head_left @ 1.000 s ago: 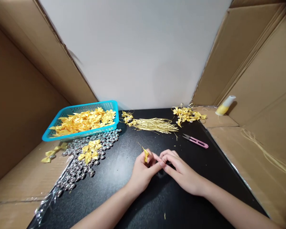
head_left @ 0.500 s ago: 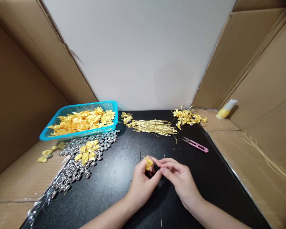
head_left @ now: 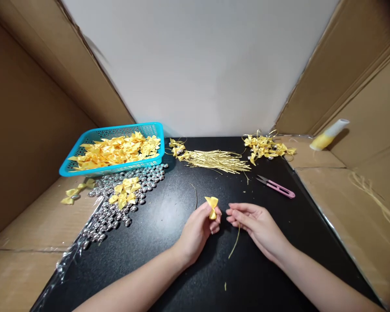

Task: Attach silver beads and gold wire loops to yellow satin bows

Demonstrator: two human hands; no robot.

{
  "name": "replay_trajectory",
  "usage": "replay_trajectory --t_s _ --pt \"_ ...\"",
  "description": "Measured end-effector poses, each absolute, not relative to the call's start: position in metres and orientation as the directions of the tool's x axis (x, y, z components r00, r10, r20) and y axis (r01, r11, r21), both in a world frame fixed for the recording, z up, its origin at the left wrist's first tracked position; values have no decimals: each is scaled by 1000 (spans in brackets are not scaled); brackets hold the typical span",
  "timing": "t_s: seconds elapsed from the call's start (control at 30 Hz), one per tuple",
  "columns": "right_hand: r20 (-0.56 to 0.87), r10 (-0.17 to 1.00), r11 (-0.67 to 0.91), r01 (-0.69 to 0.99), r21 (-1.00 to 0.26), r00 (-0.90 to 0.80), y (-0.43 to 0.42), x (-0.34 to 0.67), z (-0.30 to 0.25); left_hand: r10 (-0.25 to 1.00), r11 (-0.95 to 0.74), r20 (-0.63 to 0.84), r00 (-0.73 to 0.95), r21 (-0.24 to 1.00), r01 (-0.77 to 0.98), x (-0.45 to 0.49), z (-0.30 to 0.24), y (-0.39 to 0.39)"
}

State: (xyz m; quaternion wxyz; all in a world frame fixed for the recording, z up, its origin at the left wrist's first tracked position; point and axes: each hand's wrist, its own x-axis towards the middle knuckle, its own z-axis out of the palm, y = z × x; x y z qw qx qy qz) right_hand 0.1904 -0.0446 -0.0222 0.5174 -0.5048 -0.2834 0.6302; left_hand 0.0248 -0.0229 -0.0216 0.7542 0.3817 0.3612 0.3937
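A yellow ribbon bow (head_left: 212, 208) is pinched by my left hand (head_left: 197, 232), over the middle of the black table. A thin gold cord (head_left: 195, 195) curves up behind that hand; where it ends is hidden. Just to the right, my right hand (head_left: 253, 223) has thumb and fingers closed on another length of gold cord (head_left: 235, 244), whose loose end hangs down toward me. The two hands are apart. Beyond them lies a bundle of cut gold cords (head_left: 217, 161).
Pink thread snips (head_left: 276, 187) lie right of the cords. A blue basket (head_left: 112, 171) of yellow bows stands back left, with silver bells (head_left: 108, 216) and bows before it. Finished-looking bows with cords (head_left: 263, 146) are piled back right. A cone-shaped spool (head_left: 328, 135) stands on the cardboard.
My hands have separated, the right moving right with a cord now dangling from it. The left hand has turned, showing the bow upright at its fingertips. The view has shifted slightly.
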Motion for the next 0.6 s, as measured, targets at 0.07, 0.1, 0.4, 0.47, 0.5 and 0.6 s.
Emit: replay_trajectory --t_s 0.07,0.1,0.4,0.47,0.5,0.6 --pt "-237 962 -198 -254 -947 135 -38 199 -27 918 126 -83 388 988 -86 20 -23 -21" --pt "-161 969 -128 -175 -976 189 -34 204 -30 913 -66 37 407 996 58 17 -24 -20" --pt "229 885 168 182 -969 405 -13 232 -23 645 -758 329 690 396 519 14 -13 -9" --pt "267 861 206 184 -961 433 -39 233 -8 623 -779 400 673 394 487 -3 -1 -18" --pt "273 857 218 173 -960 438 -59 233 -2 642 -764 420 641 417 492 -17 4 -26" --pt "211 884 224 17 -974 418 -145 233 -1 831 -556 395 392 615 559 -80 17 -69"
